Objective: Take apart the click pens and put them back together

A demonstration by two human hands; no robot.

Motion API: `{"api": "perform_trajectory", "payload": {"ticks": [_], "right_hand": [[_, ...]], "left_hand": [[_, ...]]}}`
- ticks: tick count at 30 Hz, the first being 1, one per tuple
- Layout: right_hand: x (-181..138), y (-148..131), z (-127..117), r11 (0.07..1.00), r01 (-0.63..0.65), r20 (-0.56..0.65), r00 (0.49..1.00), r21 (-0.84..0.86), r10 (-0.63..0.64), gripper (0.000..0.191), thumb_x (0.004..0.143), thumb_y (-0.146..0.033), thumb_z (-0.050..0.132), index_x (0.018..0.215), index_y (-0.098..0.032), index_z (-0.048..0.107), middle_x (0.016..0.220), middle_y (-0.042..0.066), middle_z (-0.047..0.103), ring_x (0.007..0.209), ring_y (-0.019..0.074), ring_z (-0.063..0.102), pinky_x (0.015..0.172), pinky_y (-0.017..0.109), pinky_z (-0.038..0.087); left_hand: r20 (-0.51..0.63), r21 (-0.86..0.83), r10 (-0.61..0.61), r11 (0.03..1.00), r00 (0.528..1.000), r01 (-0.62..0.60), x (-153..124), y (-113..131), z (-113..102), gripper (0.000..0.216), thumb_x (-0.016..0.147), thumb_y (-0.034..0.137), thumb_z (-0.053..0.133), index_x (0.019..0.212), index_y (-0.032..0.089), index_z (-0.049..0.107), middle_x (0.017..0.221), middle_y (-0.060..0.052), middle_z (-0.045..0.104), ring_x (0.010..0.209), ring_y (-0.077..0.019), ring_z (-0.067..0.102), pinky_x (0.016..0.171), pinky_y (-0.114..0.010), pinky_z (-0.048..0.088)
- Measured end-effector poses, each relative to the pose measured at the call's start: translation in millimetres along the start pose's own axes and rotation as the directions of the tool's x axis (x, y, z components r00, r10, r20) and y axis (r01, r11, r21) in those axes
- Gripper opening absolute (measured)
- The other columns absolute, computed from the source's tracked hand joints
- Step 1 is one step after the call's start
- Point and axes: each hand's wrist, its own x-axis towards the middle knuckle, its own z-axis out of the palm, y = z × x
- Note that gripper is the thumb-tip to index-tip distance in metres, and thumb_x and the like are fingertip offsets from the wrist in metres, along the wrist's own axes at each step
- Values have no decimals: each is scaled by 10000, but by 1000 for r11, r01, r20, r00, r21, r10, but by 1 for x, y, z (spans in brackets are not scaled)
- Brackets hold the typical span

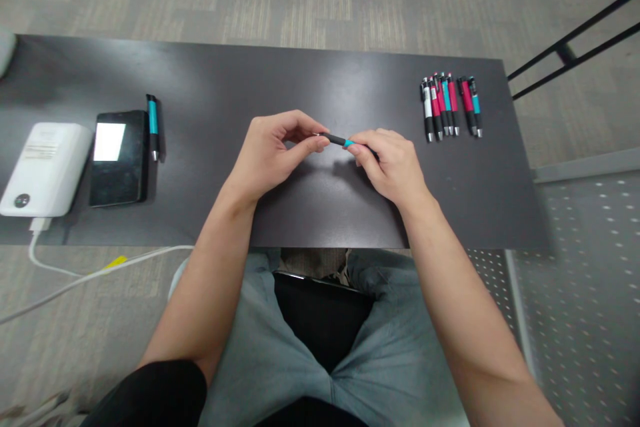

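Note:
Both my hands hold one teal and black pen [336,139] above the middle of the dark table [320,213]. The thumb and fingertips of my left hand [280,150] pinch its tip end. My right hand [393,163] is closed around the teal barrel, and its fingers hide the rest of the pen. To the right lies a row of several pens [443,107] with white, red and teal barrels and black grips. Another teal and black pen [153,127] rests by itself on the left.
Beside the lone pen sits a black phone-like device [120,177] with a shiny screen. A white power bank [47,167] is at the far left, its white cable [100,273] running off the table's front edge. A black metal rail [570,53] stands past the right edge.

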Motion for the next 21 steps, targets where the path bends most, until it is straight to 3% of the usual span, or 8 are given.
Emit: {"api": "perform_trajectory", "payload": {"ticks": [5, 14, 17, 21], "right_hand": [[0, 0, -1, 999, -20, 64, 998, 43, 17, 653, 1302, -811, 439, 1127, -326, 840, 778, 22, 768, 812, 283, 731, 900, 457, 557], [-4, -1, 4, 995, -40, -49, 998, 88, 45, 476, 1243, -763, 647, 1243, -317, 812, 993, 63, 834, 904, 292, 758, 914, 458, 633], [-5, 0, 5, 996, -37, -74, 996, 85, 44, 459, 1241, -748, 662, 1259, -311, 798, 1045, 69, 836, 918, 287, 763, 915, 459, 639], [-2, 0, 2, 998, 6, -107, 994, 64, 1, 497, 1286, -725, 584, 1219, -286, 807, 1090, 96, 850, 956, 284, 770, 949, 462, 635]], "left_hand": [[1, -3, 43, 999, 999, -43, -1, 0, 0, 586, 943, 843, 1042, 989, 267, 944, 984, -75, 950, 860, -257, 870, 861, -404, 712], [-12, -190, -9, 982, 1000, 6, 1, -1, 11, 723, 867, 921, 1063, 1135, 275, 878, 1022, -67, 874, 908, -246, 853, 854, -414, 695], [-51, -90, -1, 996, 999, -4, 3, -4, 0, 704, 853, 884, 1086, 1121, 277, 850, 1090, -76, 870, 973, -261, 829, 877, -427, 683], [-132, 172, 52, 985, 990, -29, 4, -23, -37, 626, 746, 713, 1207, 1128, 325, 897, 1246, -78, 842, 1058, -301, 746, 889, -440, 657]]}}
